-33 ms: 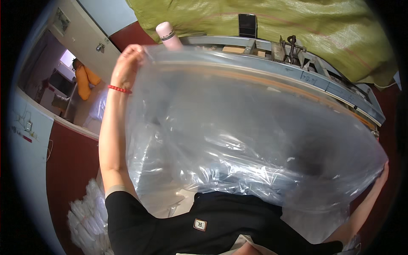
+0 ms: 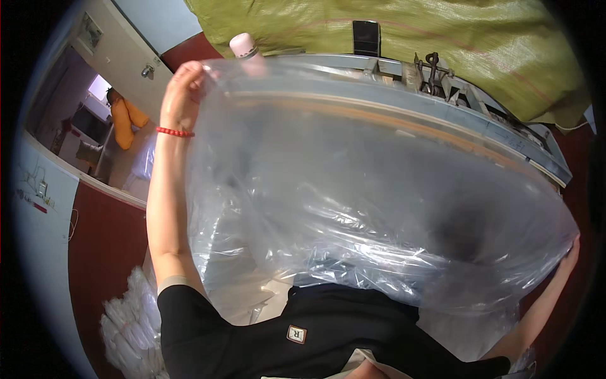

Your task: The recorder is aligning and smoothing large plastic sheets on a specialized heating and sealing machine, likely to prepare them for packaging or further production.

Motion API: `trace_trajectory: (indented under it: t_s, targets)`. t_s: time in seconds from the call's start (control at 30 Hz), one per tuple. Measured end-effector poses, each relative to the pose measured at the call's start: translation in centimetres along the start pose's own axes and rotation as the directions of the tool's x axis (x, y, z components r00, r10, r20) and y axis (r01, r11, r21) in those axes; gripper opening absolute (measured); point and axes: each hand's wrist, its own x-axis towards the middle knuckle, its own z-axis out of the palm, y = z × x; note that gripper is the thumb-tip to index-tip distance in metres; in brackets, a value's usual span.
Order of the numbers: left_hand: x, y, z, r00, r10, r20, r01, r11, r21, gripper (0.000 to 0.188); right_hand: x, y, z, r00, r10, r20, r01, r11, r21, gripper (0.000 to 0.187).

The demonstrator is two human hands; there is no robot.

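Observation:
A wide, clear plastic sheet (image 2: pixel 353 164) stretches between my hands in front of my body, glossy with creases along its lower part. My left hand (image 2: pixel 183 88), with a red bead bracelet (image 2: pixel 175 132) at the wrist, is raised and closed on the sheet's upper left corner. At the far right, my right hand (image 2: pixel 573 247) grips the sheet's right edge; its fingers are partly hidden at the dark rim. Through the film a long orange-brown strip and a dark round blur show faintly.
Behind the sheet runs a grey metal machine frame (image 2: pixel 536 151) with a clamp-like metal fitting (image 2: pixel 433 72). A pink bottle (image 2: pixel 242 45) and a dark phone (image 2: pixel 367 38) are beyond it, before a yellow-green woven cover (image 2: pixel 492 38). Bundled clear plastic (image 2: pixel 131 322) lies lower left, below an open door (image 2: pixel 120 44).
My left hand has moved slightly up and left. The sheet's upper edge has risen with it, covering more of the machine frame and the bottle's lower part.

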Motion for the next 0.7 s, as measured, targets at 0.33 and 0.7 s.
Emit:
trace_trajectory:
  t_s: [0.33, 0.7]
  targets:
    - [3.1, -23.8, -8.7, 0.970, 0.229, -0.076, -0.072, 0.575, 0.815, 0.023, 3.0, 10.3, 12.9, 0.802, -0.590, 0.092, 0.349, 0.339, -0.874, 0.029]
    - [8.3, -30.3, -7.3, 0.956, 0.060, -0.288, 0.056, 0.924, 0.379, 0.019, 5.7, 11.2, 15.5, 0.799, -0.588, -0.125, 0.470, 0.741, -0.480, 0.016]
